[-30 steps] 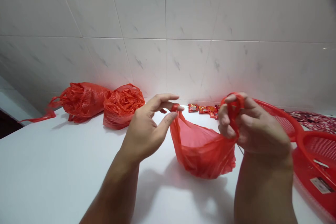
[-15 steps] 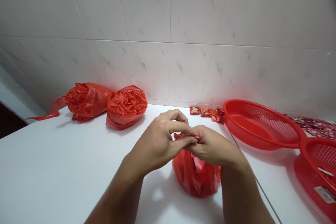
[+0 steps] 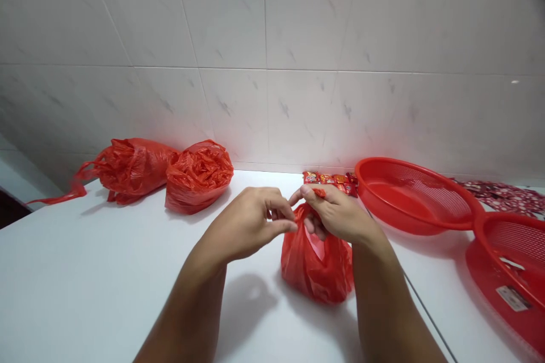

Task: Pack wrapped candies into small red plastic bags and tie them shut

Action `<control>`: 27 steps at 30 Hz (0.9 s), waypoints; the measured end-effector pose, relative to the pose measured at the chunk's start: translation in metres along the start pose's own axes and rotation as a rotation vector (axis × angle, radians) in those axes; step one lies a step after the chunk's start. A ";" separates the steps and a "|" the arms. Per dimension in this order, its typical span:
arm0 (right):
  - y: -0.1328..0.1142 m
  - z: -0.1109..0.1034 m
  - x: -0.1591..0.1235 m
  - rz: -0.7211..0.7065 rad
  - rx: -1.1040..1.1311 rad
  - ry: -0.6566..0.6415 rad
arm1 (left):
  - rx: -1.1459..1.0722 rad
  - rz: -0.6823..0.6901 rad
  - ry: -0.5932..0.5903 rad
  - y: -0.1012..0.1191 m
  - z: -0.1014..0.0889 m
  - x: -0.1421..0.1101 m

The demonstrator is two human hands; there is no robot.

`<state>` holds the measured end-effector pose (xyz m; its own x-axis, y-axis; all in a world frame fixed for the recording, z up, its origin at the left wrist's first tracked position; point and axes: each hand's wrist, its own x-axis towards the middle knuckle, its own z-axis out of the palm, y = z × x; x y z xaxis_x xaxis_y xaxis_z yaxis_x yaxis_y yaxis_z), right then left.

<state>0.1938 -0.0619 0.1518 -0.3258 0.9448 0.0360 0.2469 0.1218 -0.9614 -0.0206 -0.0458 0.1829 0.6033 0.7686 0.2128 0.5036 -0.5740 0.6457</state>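
A red plastic bag (image 3: 317,278) with something pink showing through its gap stands on the white table in front of me. My right hand (image 3: 330,210) grips its gathered top. A twisted bit of red plastic shows over that hand, by the thumb, and the lower fingers curl under the bag's neck. Just left of the neck is my left hand (image 3: 264,218), thumb and forefinger bent with a small gap at their tips. Nothing is visible between them, though the tips come very near the bag's edge.
Two bundles of red bags, one lying (image 3: 136,170) and one bunched (image 3: 200,176), rest by the tiled wall at left. Small red snack packets (image 3: 326,178) lie behind my hands. At right stand a red plastic basket (image 3: 417,221) and a second basket (image 3: 489,272), with patterned red fabric (image 3: 506,195) behind.
My hands were together at the bag's top; the left has drawn back slightly left. My right hand has turned, with thumb and forefinger now extended leftward. The view has shifted a little.
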 end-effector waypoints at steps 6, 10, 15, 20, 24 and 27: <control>-0.001 -0.013 -0.005 -0.107 0.008 -0.094 | -0.243 0.020 -0.029 -0.018 0.003 0.015; -0.003 -0.019 -0.014 -0.152 -0.050 -0.156 | -0.576 -0.007 -0.218 -0.027 0.017 0.031; -0.004 -0.019 -0.019 -0.234 -0.131 -0.197 | -0.561 0.002 -0.357 -0.021 0.026 0.033; -0.005 -0.011 -0.016 -0.292 -0.539 0.148 | -0.568 -0.136 -0.279 -0.021 0.027 0.031; -0.003 -0.005 -0.005 -0.464 -0.634 0.307 | -0.611 -0.165 -0.177 -0.025 0.027 0.034; 0.002 -0.004 0.001 -0.549 -0.642 0.374 | -0.612 -0.132 -0.155 -0.027 0.024 0.035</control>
<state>0.1975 -0.0592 0.1510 -0.2588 0.7276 0.6354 0.6401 0.6218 -0.4513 0.0021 -0.0100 0.1552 0.6657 0.7459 0.0239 0.1634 -0.1769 0.9706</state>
